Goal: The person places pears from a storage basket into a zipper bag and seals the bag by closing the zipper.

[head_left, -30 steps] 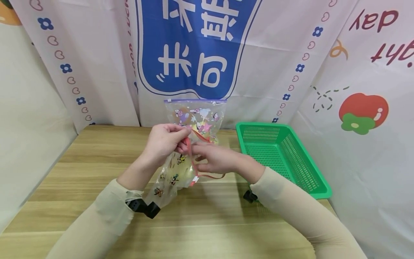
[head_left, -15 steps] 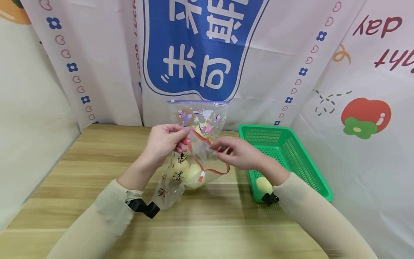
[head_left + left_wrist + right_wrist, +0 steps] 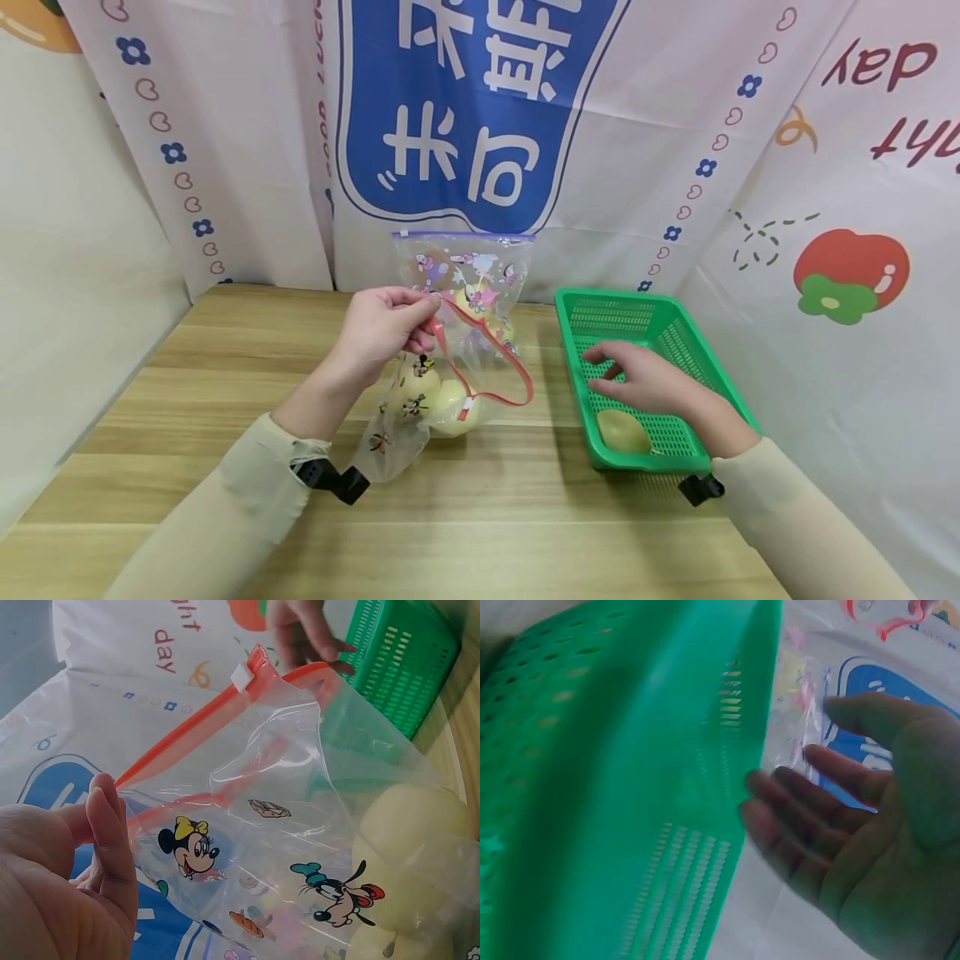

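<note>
My left hand [image 3: 382, 329] pinches the red zip rim of a clear slider bag [image 3: 262, 810] printed with cartoon characters. The bag's mouth gapes in a loop, its white slider [image 3: 241, 677] at one end. Round, pale yellow fruits [image 3: 409, 847], which look like pears, lie in its lower part. My right hand [image 3: 645, 379] is over the green basket [image 3: 720, 392], fingers loosely bent and holding nothing. Below that hand, one pale yellow pear [image 3: 624, 432] lies in the basket's near left corner. The right wrist view shows the hand's fingers spread beside the basket wall.
A second clear bag [image 3: 465, 262] with a purple zip stands behind, against the printed cloth backdrop [image 3: 615, 192], with yellow fruit inside. The wooden table [image 3: 450, 533] extends toward me. White cloth walls close off both sides.
My right hand has left the bag's red rim and moved right to above the basket. The bag's mouth has widened into a loop. The left hand keeps its grip.
</note>
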Tool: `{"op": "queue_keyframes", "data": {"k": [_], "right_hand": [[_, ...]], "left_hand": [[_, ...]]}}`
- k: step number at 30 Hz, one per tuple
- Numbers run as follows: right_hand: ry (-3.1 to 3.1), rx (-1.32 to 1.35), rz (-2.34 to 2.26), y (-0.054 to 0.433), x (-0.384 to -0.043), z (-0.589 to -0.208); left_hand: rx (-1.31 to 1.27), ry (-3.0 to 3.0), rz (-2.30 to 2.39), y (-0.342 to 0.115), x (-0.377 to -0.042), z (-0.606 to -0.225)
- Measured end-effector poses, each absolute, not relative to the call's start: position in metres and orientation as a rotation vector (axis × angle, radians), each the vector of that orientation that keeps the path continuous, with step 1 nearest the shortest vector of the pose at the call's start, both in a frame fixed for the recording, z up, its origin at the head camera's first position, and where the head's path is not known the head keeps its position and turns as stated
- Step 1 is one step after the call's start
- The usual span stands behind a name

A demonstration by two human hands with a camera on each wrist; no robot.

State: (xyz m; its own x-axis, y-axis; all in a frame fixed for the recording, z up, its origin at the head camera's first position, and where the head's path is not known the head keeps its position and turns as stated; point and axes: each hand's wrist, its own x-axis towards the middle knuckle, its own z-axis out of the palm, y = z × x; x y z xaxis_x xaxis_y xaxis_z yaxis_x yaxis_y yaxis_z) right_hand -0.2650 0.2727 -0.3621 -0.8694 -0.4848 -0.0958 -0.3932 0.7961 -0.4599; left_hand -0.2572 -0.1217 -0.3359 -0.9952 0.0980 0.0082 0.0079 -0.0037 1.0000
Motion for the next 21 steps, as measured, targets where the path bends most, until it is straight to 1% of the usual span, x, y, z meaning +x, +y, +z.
{"op": "queue_keyframes", "data": {"k": [9,16,21], "right_hand": [[2.622,-0.550,-0.515,0.300,-0.253,-0.383],[2.531,-0.468,-0.407,0.304,-0.245,-0.392],[2.517,-0.487,-0.374,0.305,-0.242,-0.396]], "left_hand": [[0.094,2.175,2.166,-0.123,-0.255,-0.336],[0.083,2.196,2.135,-0.123,-0.254,-0.335],[0.083,2.201,2.124,-0.123,-0.254,-0.335]]}}
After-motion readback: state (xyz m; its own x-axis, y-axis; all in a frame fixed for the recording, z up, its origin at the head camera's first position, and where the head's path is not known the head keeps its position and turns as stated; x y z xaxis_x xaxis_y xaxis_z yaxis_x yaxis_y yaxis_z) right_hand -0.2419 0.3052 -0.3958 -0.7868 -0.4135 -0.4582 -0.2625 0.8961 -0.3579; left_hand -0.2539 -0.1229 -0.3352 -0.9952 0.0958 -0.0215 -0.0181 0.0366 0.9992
